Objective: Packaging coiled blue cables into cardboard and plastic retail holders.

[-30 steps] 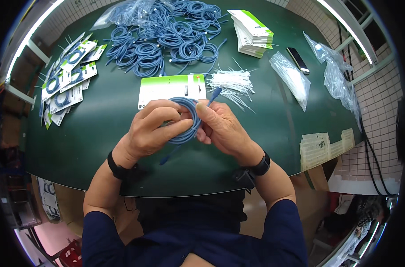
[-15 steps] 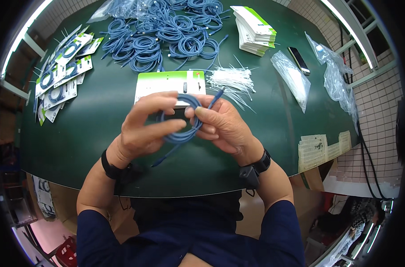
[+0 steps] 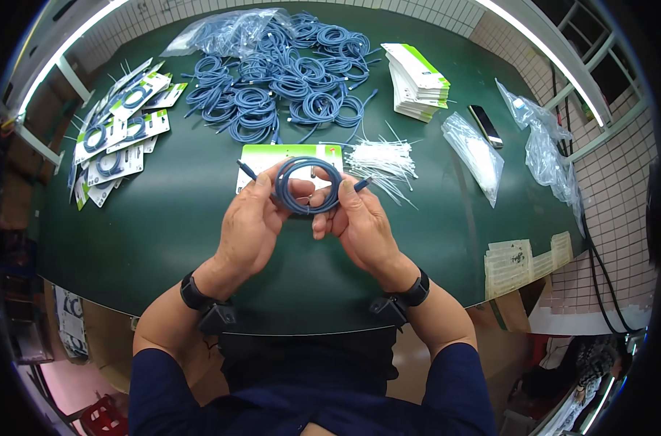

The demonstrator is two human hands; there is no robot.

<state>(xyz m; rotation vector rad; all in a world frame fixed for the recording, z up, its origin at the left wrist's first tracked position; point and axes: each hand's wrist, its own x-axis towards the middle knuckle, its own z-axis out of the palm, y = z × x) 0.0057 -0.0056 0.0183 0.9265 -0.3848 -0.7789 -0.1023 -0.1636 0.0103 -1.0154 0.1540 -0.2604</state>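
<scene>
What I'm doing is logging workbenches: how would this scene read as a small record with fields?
Held: coiled blue cable, its left side in the left hand, its right side in the right hand
Cable ends: left plug and right plug, jutting outward
Surface: green table
Beyond the hands: white-and-green card, partly hidden
Far middle: heap of blue cables
Left: pile of cards with coiled cables
Right: loose white zip ties, card stack, clear bag with white contents, phone
</scene>
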